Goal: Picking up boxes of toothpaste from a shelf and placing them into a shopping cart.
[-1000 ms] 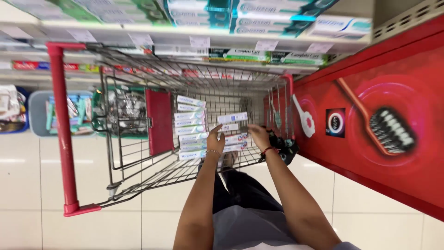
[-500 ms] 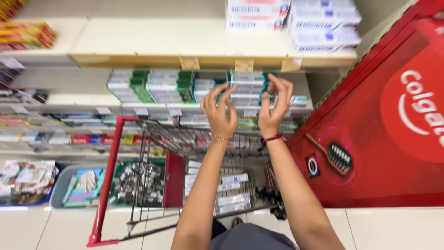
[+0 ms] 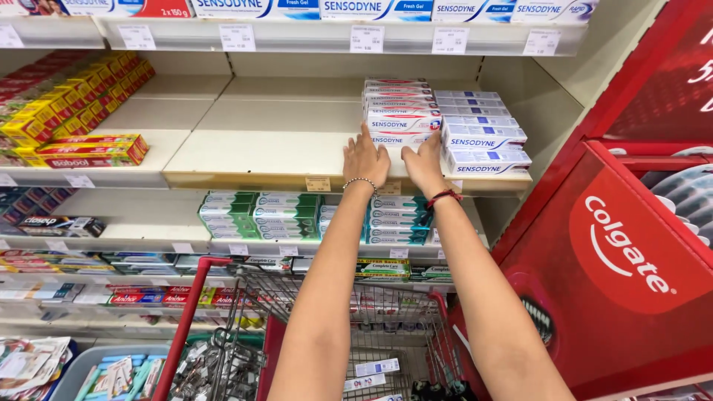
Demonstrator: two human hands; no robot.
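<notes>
Both my arms reach up to a cream shop shelf (image 3: 245, 160). My left hand (image 3: 365, 157) and my right hand (image 3: 423, 162) press against the bottom of a stack of white toothpaste boxes with red and blue ends (image 3: 401, 111). The fingers grip the lowest box of that stack from both sides. A second stack of pale blue and white boxes (image 3: 483, 130) stands right next to it, touching it on the right. My left wrist carries a bead bracelet, my right wrist a red cord.
A red wire shopping cart (image 3: 223, 334) with a few boxes in it stands below my arms. A red display stand (image 3: 631, 260) fills the right. Green and white boxes (image 3: 256, 215) sit one shelf down, yellow and red boxes (image 3: 67, 119) at the left.
My hands left the boxes in the cart, rose open in front of the shelves, and now rest on the white box stack on the higher shelf. My view tilted upward.
</notes>
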